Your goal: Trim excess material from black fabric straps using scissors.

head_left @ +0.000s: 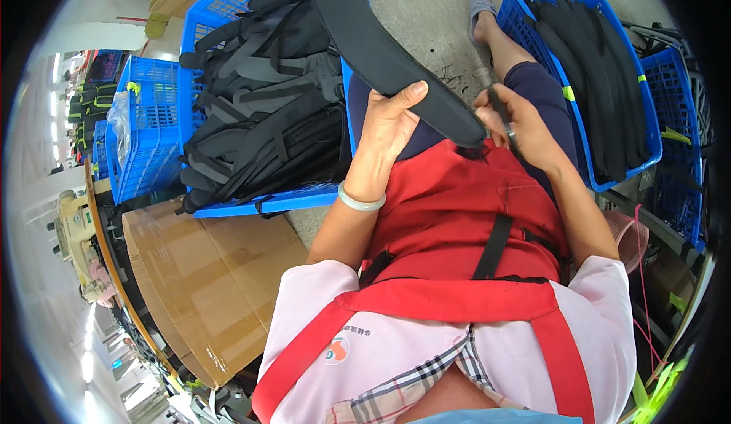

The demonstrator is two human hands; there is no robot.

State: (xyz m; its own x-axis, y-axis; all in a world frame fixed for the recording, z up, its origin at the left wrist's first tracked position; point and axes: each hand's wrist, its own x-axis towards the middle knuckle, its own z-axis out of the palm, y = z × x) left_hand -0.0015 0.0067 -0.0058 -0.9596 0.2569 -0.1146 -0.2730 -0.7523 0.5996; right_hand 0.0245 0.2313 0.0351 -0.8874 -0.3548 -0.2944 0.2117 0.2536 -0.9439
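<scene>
From my remote seat, nearest the cam: a red cloth apron (464,203) over a pale pink shirt (434,352). Just beyond the apron, L hand (392,119) is closed on a long, curved, black padded band (373,55), thumb on top; its rounded end is by the apron's far edge, the other runs out of view. R hand (525,123), beside that rounded end, grips a slim dark rod-shaped tool (499,103); can't tell its kind. L of apron: brown cardboard (213,279). Farther, beyond apron's L: blue plastic crate (266,205) w/ heaped black-&-grey padded bands (282,89); beyond its R: blue lattice crate (518,13) w/ long black padded strips (594,89).
</scene>
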